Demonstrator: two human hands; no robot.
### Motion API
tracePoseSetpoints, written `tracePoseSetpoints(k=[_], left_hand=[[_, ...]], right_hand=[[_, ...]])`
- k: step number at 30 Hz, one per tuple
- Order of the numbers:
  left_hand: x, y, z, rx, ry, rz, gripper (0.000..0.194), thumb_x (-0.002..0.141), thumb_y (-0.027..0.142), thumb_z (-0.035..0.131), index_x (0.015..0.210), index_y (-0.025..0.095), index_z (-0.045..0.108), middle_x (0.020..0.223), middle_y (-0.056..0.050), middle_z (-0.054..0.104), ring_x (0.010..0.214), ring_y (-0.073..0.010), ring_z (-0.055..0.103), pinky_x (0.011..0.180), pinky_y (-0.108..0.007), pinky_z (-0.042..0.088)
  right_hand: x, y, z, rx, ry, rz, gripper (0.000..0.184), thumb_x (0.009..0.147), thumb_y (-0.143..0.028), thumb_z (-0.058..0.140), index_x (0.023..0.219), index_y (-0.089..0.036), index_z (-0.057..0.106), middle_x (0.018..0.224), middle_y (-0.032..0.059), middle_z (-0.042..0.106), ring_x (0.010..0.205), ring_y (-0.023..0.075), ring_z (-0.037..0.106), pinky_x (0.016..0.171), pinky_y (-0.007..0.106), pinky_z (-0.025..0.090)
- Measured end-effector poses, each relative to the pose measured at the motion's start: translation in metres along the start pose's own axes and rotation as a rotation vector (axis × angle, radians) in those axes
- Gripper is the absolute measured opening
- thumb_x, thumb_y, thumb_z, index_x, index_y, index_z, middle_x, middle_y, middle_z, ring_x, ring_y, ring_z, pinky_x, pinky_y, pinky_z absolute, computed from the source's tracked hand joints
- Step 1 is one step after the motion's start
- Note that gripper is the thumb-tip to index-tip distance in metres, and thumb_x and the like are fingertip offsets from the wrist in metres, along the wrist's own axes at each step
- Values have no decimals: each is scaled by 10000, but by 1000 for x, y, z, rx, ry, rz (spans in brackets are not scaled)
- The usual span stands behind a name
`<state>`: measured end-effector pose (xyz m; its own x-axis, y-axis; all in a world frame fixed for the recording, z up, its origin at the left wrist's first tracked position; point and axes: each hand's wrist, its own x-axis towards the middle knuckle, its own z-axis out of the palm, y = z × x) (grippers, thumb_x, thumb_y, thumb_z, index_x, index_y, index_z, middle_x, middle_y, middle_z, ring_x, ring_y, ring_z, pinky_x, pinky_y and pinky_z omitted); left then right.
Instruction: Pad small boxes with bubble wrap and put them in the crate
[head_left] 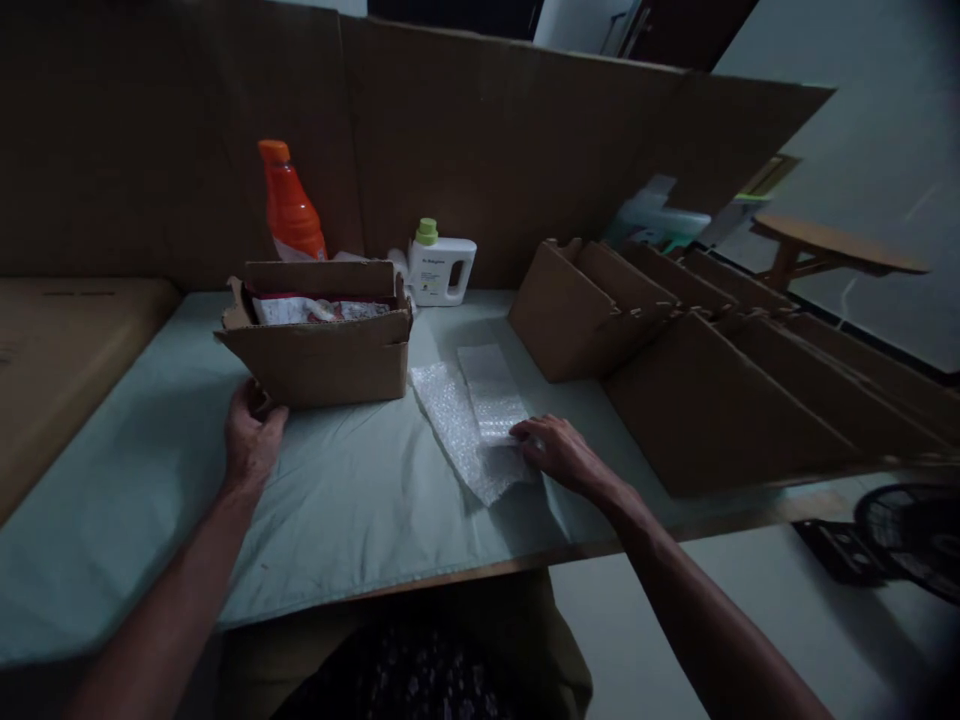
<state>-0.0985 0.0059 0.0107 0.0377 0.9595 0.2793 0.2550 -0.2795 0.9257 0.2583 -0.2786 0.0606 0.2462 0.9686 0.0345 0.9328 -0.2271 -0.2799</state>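
Note:
My left hand (253,432) grips the lower left corner of an open cardboard box (337,365), thumb in front and fingers around the side. Inside the box lies a printed plastic packet (319,310) with dark red edging, only its upper part showing. To the right, a strip of clear bubble wrap (452,420) lies flat with a second, narrower piece (491,385) across it. My right hand (559,450) is at the right edge of the bubble wrap, its fingers curled and pinching that edge; the fingertips are partly hidden.
Behind the box stand an orange bottle (292,210) and a white jug (442,270) with a green cap. Several cardboard boxes (720,400) line the right side. A tall cardboard panel (487,150) closes off the back. A brown carton (67,350) lies at left.

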Motion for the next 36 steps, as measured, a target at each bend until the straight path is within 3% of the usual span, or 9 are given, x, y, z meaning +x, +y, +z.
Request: tracePoseSetpoints(k=[3,6,13,17,21,26,30,33,36], left_hand=[[-15,14,-13,45,79,6,735,664,349,716,1345,143,530,1302,-168,637,1214,-340,612,1073,-524,467],[-30,21,-24,24,47,59,739,685,369,710,1362,146,515,1356,-179,602,1278,-351,573,1101,-540,446],[-29,11,-22,7,43,-12,681,680,346,714,1319,179,549,1344,-163,608,1262,-338,580,1103,-552,439],[-18,13,-11,1,4,-38,702,692,331,716,1351,172,535,1323,-161,614,1243,-318,595,1090,-505,457],[-4,26,3,-71,-39,-21,700,690,308,717,1354,204,524,1343,-130,605,1278,-304,572,1094,-471,459],[-4,43,12,-130,-83,-36,609,707,286,708,1291,204,555,1269,-109,652,1239,-299,606,1049,-438,504],[-31,39,-9,-178,-113,-92,623,755,321,702,1345,227,522,1301,-95,643,1263,-290,598,1060,-411,498],[-44,30,-29,-168,-89,-106,585,779,347,708,1329,236,541,1297,-84,643,1279,-288,584,1075,-405,482],[-34,26,-25,-129,-41,-91,575,775,368,713,1306,213,557,1271,-85,648,1266,-299,584,1069,-423,484]], right_hand=[[6,5,-3,-2,117,22,207,876,-191,528,881,-228,731,918,58,765,899,247,670,841,385,488],[7,12,-8,6,233,33,181,870,-217,544,863,-240,724,903,53,760,909,249,672,834,384,497],[11,4,-12,158,223,-84,171,883,-274,560,943,-238,716,1027,63,768,982,266,695,892,437,526],[33,-18,-14,268,249,-115,215,872,-281,583,1035,-252,719,1082,68,760,982,260,705,889,430,549],[84,-58,-17,446,216,-132,419,856,-309,623,1268,-234,643,1191,107,729,1031,264,698,899,437,559],[142,-115,4,636,139,-187,588,807,-231,633,1386,-199,529,1318,144,659,1111,280,660,846,426,577],[138,-137,33,673,240,-229,671,809,-273,642,1449,-221,447,1369,138,611,1182,300,611,861,433,578],[132,-143,43,710,243,-292,690,820,-289,626,1475,-230,415,1400,132,590,1197,292,599,896,432,573],[147,-144,41,738,222,-274,661,808,-279,618,1443,-200,451,1392,140,597,1198,288,598,949,451,554]])
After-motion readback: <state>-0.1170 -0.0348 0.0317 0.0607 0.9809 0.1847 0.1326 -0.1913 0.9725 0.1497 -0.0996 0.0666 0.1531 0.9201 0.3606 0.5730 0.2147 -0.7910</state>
